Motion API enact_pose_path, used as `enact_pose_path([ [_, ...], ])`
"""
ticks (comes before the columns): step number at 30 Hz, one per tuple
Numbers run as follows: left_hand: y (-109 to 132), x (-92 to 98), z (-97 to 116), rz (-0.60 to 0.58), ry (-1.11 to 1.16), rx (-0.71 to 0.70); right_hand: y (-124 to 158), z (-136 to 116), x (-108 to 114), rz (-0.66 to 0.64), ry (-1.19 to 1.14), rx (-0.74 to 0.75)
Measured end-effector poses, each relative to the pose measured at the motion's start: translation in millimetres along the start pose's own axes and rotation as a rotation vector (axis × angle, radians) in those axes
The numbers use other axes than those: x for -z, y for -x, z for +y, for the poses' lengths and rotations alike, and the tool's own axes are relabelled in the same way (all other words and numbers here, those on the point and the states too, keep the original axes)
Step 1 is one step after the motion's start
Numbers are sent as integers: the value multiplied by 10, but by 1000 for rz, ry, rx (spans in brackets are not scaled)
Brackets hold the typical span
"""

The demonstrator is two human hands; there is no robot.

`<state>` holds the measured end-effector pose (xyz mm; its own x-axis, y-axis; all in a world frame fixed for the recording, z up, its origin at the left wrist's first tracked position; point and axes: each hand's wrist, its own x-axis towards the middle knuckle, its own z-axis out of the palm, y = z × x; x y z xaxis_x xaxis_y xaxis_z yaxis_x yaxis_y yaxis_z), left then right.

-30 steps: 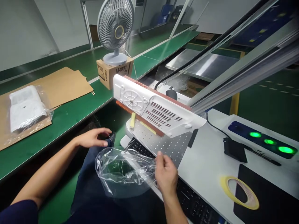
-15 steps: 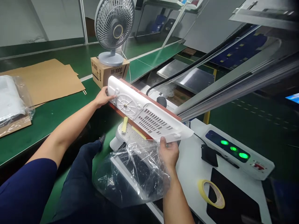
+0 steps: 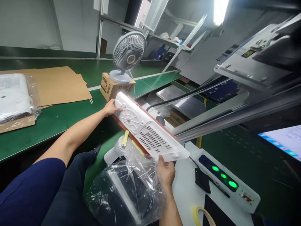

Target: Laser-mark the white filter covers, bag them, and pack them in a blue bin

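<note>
A white plastic housing panel (image 3: 141,122), with a round spoked grille and rows of vent slots, lies tilted on a reddish-brown fixture (image 3: 123,125). My left hand (image 3: 111,107) grips its far left end, thumb on top. At the near right end my right hand (image 3: 166,171) pinches the edge, its thumb on the upper face. A crumpled clear plastic bag (image 3: 131,191) hangs beside and below my right hand. Under the fixture is a perforated metal plate (image 3: 134,149) with a yellow strip (image 3: 125,138) on it.
A grey fan (image 3: 129,51) stands on a cardboard box (image 3: 109,89). Flat cardboard (image 3: 63,88) and a bagged white part (image 3: 15,97) lie on the green bench (image 3: 54,117). At right are a control box with green lights (image 3: 235,185), a tape roll (image 3: 199,212), a machine arm (image 3: 211,113) and a screen (image 3: 282,141).
The camera view has tilted up, so more of the screen and overhead machine shows. Both hands keep their hold on the panel, which stays on the fixture.
</note>
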<state>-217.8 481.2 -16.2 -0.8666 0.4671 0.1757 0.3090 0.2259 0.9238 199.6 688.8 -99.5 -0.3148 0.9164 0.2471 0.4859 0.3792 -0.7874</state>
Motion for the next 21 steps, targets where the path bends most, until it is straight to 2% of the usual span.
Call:
enact_pose_path([
  [3, 26, 30, 14, -3, -13, -1, -33, -3, 19, -21, 2, -54],
  [8, 80, 127, -8, -4, -32, -15, -51, -65, 76, -66, -2, -48],
  [11, 121, 171, -22, -32, -25, -6, 79, -197, 164, -68, 26, -63],
  [14, 266, 286, 17, -33, -35, -15, 334, -354, 322, -86, 31, -72],
  [17, 609, 562, 83, -24, -15, -52, 673, -467, 545, -91, 4, -83],
  [21, 1343, 1189, 146, 9, -26, -81, 1155, -540, 803, -173, -128, -92],
])
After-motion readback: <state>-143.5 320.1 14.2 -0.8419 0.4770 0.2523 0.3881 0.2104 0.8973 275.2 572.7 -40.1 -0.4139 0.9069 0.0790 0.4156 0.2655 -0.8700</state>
